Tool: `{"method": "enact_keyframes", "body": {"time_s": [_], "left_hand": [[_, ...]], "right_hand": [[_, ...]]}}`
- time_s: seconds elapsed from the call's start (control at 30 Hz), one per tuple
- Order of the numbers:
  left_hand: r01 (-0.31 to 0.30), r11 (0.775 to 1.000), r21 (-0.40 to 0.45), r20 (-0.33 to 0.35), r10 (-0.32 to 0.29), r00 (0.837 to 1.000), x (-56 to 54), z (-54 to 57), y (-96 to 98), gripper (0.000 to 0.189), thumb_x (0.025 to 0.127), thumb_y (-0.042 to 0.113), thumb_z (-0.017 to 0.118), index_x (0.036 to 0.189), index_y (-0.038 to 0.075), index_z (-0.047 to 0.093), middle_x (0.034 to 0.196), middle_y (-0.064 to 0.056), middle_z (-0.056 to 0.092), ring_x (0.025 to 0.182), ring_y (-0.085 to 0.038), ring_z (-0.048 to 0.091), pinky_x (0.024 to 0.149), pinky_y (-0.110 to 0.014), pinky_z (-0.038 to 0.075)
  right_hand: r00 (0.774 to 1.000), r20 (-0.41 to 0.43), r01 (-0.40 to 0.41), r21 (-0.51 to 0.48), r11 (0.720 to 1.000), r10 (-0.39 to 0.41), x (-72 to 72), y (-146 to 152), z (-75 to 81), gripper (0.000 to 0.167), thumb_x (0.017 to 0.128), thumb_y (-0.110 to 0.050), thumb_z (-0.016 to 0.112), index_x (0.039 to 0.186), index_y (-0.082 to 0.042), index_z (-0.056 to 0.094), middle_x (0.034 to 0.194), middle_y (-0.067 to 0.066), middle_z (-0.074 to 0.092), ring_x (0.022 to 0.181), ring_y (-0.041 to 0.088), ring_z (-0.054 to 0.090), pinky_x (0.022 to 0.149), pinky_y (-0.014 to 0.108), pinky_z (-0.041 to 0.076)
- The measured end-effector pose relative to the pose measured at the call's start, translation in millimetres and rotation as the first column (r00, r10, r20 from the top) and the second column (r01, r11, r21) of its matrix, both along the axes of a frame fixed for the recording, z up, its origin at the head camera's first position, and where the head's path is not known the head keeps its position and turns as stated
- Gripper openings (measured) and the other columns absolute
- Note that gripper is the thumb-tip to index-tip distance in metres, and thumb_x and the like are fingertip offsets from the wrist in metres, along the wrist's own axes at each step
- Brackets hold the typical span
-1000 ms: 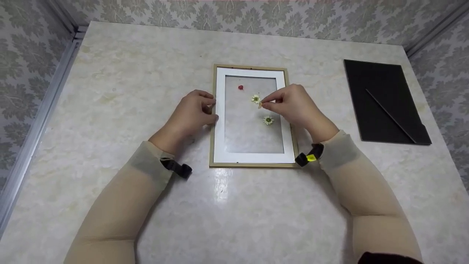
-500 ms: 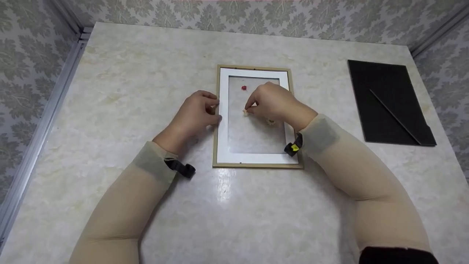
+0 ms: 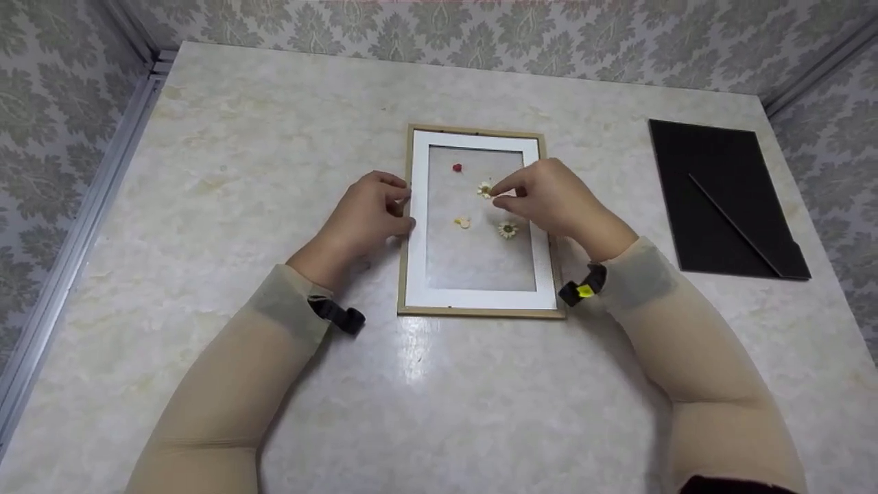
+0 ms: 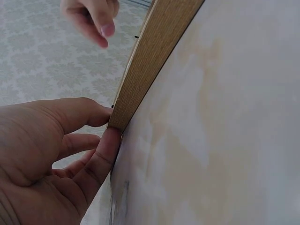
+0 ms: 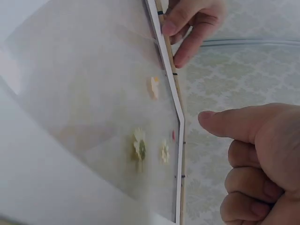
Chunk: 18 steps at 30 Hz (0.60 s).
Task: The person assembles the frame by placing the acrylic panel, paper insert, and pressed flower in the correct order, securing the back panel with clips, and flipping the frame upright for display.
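A picture frame (image 3: 480,312) with a wooden border and white mat lies on the table, small flowers on its clear pane. My left hand (image 3: 367,209) rests its fingertips and thumb against the left edge; the wooden side (image 4: 150,51) shows in the left wrist view. My right hand (image 3: 555,202) is over the right part, thumb and index finger apart, right at a white daisy-like flower (image 3: 484,190); nothing shows between them. A second such flower (image 3: 507,230) lies below it. A small peach-coloured flower piece (image 3: 464,223) lies left of that, and a red flower (image 3: 457,167) is higher up.
A black panel (image 3: 727,171) with a small tab lies on the table's right side. Across it runs a thin dark stick (image 3: 734,223). Patterned wallpaper (image 3: 439,31) stands behind the marbled table (image 3: 274,123).
My right hand carried the peach-coloured flower piece left and down, let it go on the pane, then moved back right to the upper daisy-like flower. My left hand stayed at the frame's edge.
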<state>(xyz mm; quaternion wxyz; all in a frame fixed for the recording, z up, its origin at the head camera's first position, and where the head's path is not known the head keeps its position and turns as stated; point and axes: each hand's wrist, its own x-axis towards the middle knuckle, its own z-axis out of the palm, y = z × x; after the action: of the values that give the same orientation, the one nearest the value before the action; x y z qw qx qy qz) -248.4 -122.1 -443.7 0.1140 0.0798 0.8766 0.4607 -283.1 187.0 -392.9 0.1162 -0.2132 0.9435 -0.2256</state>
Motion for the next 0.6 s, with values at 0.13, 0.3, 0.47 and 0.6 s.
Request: {"method": "enact_keyframes", "body": {"time_s": [0.13, 0.3, 0.47, 0.6], "left_hand": [[0.007, 1.000, -0.007, 0.004, -0.007, 1.000, -1.3, -1.4, 1.3, 0.056, 0.098, 0.006, 0.079, 0.152, -0.007, 0.067, 0.162, -0.016, 0.056, 0.127, -0.029, 0.068, 0.107, -0.042, 0.057], [0.021, 0.999, -0.044, -0.021, -0.022, 1.000, -1.0, 0.0, 5.4, 0.051, 0.099, 0.006, 0.078, 0.148, -0.007, 0.070, 0.161, -0.017, 0.059, 0.128, -0.032, 0.069, 0.111, -0.046, 0.058], [0.034, 0.996, -0.078, -0.043, -0.037, 0.998, -0.9, 0.8, 6.5, 0.051, 0.099, 0.007, 0.074, 0.147, -0.008, 0.070, 0.159, -0.020, 0.060, 0.126, -0.033, 0.071, 0.111, -0.047, 0.059], [0.017, 0.997, -0.075, -0.061, -0.021, 0.998, 0.8, 1.2, 2.6, 0.052, 0.096, 0.005, 0.068, 0.146, -0.007, 0.071, 0.155, -0.024, 0.062, 0.123, -0.034, 0.073, 0.106, -0.047, 0.061]], "right_hand": [[0.994, -0.075, 0.068, -0.078, 0.995, -0.074, 10.8, 36.3, 2.7, 0.020, 0.107, -0.021, 0.079, 0.123, -0.015, 0.090, 0.071, 0.000, 0.063, 0.068, 0.015, 0.049, 0.065, 0.027, 0.039], [0.973, -0.152, 0.152, -0.152, 0.977, -0.175, 30.5, 82.8, 7.7, 0.020, 0.107, -0.024, 0.080, 0.119, -0.011, 0.090, 0.070, -0.003, 0.060, 0.063, 0.009, 0.048, 0.063, 0.024, 0.040], [0.933, -0.155, 0.292, -0.197, 0.936, -0.324, 41.6, 133.7, 9.4, 0.027, 0.106, -0.030, 0.081, 0.124, -0.012, 0.088, 0.074, -0.009, 0.064, 0.062, 0.009, 0.050, 0.060, 0.023, 0.042], [0.865, -0.120, 0.458, -0.205, 0.865, -0.487, 28.6, 181.2, -2.2, 0.038, 0.107, -0.036, 0.079, 0.136, -0.011, 0.083, 0.089, -0.014, 0.065, 0.077, 0.012, 0.054, 0.067, 0.022, 0.043]]}}
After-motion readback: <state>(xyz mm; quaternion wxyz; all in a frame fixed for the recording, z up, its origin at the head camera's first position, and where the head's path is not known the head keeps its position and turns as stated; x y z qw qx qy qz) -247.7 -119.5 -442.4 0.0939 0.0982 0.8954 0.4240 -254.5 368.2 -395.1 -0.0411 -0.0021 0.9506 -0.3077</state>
